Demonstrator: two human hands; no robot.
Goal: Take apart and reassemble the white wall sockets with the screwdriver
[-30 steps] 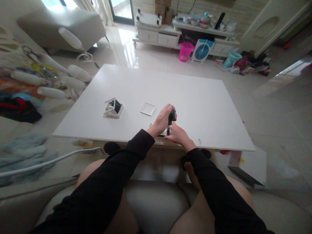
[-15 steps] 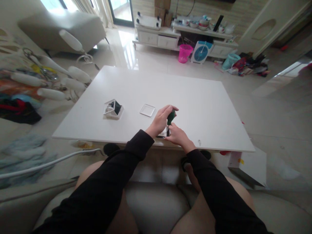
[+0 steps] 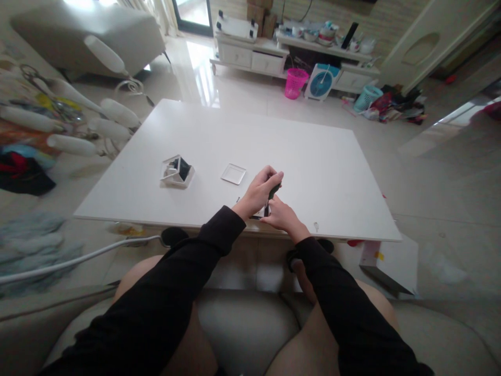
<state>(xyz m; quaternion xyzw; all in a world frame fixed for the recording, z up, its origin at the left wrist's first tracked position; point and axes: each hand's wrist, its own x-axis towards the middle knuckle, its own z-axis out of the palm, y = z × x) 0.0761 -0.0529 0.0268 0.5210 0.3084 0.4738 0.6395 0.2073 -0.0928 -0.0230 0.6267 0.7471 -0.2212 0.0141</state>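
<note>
My left hand [image 3: 260, 189] is wrapped around the dark green handle of a screwdriver [image 3: 274, 190], which points down at a slant. Low beside it, my right hand [image 3: 283, 214] is closed at a small flat black-and-white piece [image 3: 258, 213] near the table's front edge. The screwdriver's dark shaft runs down beside my right fingers, and its tip is hidden. My hands cover much of the small piece. A tiny dark screw-like bit [image 3: 238, 199] lies left of my left wrist. Beyond it is a clear square plastic tray [image 3: 234, 174].
On the white table [image 3: 305, 151] a clear-and-white casing with a dark panel [image 3: 178, 171] stands at left. A small clear bag [image 3: 316, 226] lies near the front right edge. White lamp arms [image 3: 113, 112] reach beside the table's left side. A grey box [image 3: 389, 263] is below right.
My left hand has turned around the screwdriver handle, its fingers now curled more tightly. The whole view has shifted slightly. My right hand stays at the small piece.
</note>
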